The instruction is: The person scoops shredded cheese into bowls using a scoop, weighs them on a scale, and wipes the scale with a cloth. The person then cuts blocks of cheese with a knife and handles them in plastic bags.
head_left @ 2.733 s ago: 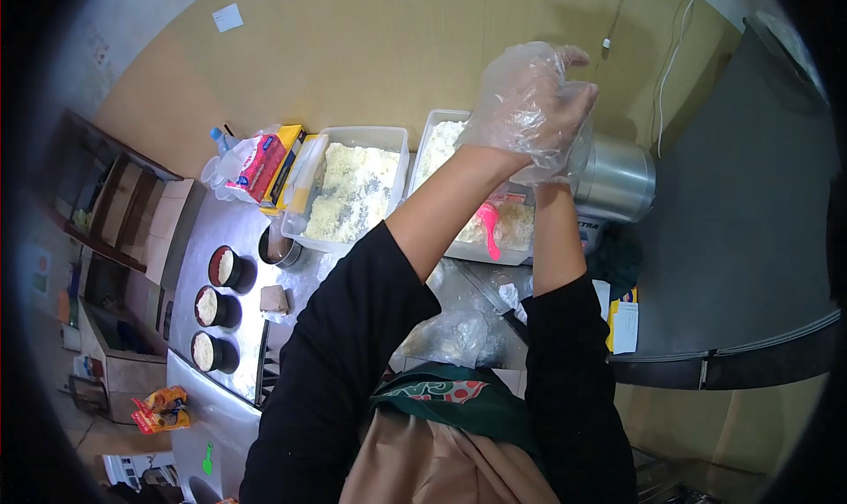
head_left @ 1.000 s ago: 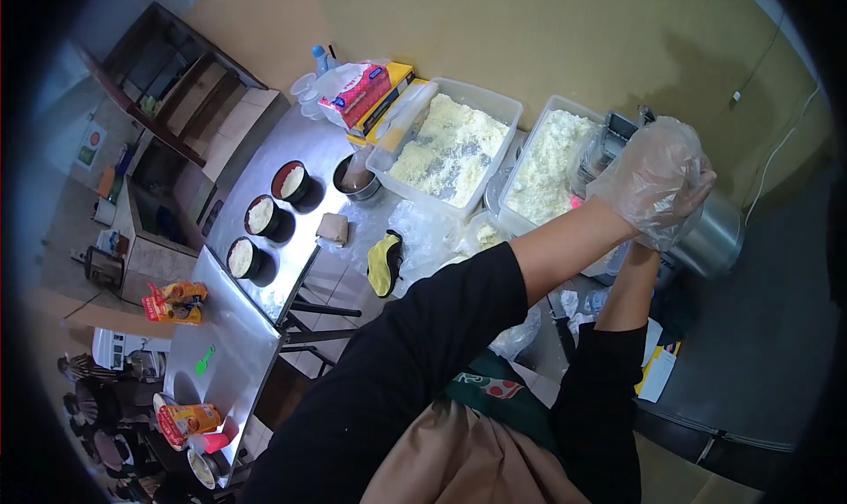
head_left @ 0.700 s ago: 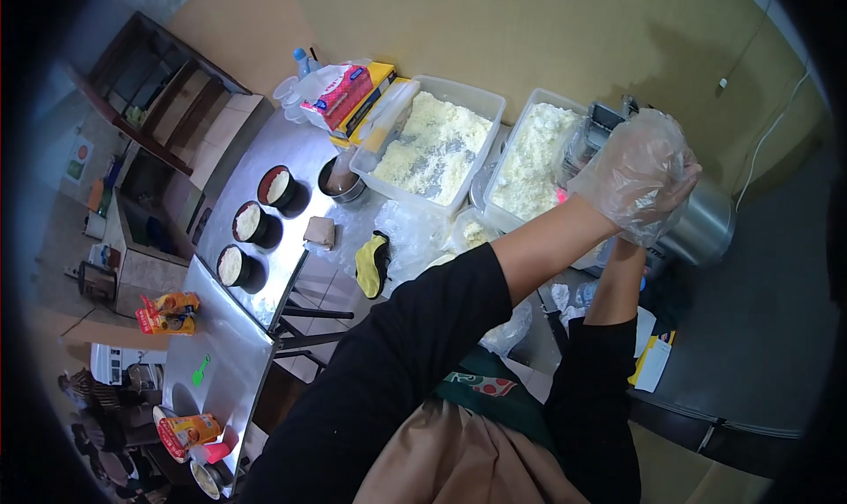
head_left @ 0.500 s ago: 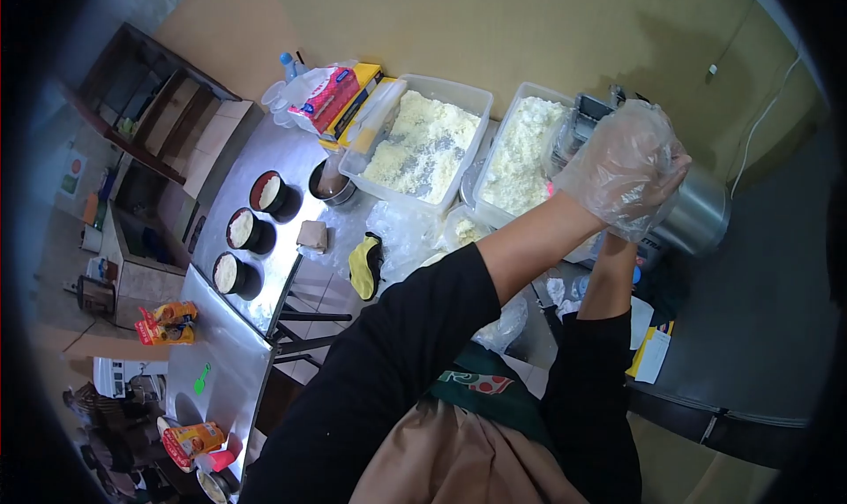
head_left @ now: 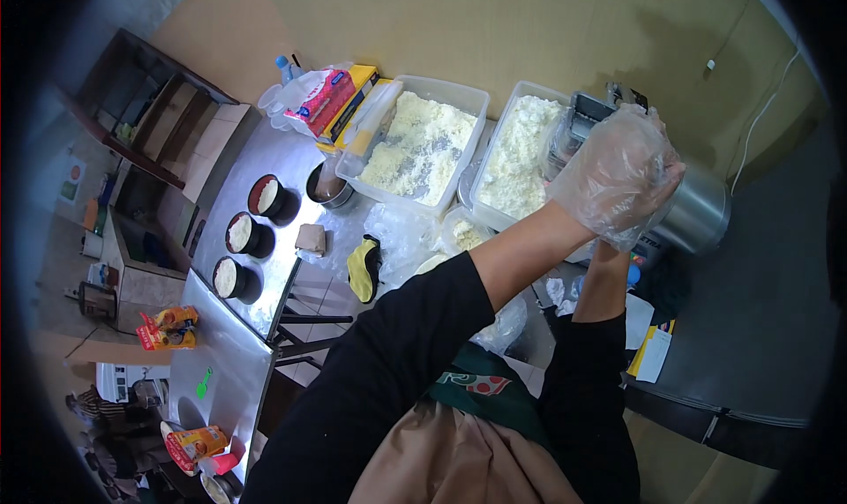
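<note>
My left hand (head_left: 613, 173), in a loose clear plastic glove, is curled at the right, beside a silver metal cylinder (head_left: 699, 211) on a machine. What its fingers hold, if anything, is hidden. My right hand is mostly covered by the left one; its bare forearm (head_left: 604, 283) rises from below to meet it. Just left of the hands sits a clear tub of white crumbly stuff (head_left: 520, 156). A dark rectangular metal pan (head_left: 588, 114) shows behind the glove.
A second plastic tub (head_left: 483, 107) holds more pale crumbs. Several dark round pots (head_left: 228, 277) with white filling line the steel table. A wrapped block (head_left: 311, 238), a yellow-black pouch (head_left: 363, 268), glove boxes (head_left: 353, 103) and orange packets (head_left: 169, 328) lie around.
Both hands stay together by the metal cylinder and have shifted slightly left and down. The whole view has moved a little; nothing else visibly differs.
</note>
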Demonstrator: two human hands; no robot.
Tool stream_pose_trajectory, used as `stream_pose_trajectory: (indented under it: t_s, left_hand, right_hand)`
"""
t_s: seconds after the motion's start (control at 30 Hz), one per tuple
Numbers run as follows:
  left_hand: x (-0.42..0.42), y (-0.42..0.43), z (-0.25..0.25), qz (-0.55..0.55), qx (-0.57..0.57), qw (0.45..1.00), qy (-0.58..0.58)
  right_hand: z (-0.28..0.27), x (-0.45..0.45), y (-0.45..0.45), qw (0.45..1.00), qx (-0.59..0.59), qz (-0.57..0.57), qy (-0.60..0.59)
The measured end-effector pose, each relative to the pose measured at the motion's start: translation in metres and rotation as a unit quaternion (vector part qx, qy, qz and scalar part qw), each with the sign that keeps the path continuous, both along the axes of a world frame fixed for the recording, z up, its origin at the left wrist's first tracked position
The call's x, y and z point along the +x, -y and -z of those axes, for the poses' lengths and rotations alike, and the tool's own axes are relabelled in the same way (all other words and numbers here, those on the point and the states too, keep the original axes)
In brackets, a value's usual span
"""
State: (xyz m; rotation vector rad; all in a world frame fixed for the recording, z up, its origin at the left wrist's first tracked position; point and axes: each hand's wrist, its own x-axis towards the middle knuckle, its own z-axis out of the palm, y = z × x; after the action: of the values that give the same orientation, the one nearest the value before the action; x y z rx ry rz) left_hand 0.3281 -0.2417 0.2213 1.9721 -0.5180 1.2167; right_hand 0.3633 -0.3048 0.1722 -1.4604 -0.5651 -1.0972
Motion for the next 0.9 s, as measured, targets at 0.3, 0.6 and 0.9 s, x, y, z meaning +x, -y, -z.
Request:
stream_pose_trajectory:
  t_s: [0.3,0.6,0.9]
  left_hand:
    - [-0.012,-0.008,-0.016,0.086,0.042,0.99,-0.106]
    - [-0.012,-0.004,-0.009,0.083,0.017,0.994,-0.075]
    - [-0.008,-0.002,0.001,0.022,0.067,0.997,-0.033]
  right_hand:
    - [0.003,-0.003,-0.001,1.0,-0.003,-0.003,-0.004]
    - [0.006,-0.006,0.0,1.0,-0.007,-0.004,-0.007]
    - [0.008,-0.007,-0.001,1.0,-0.008,-0.007,-0.007]
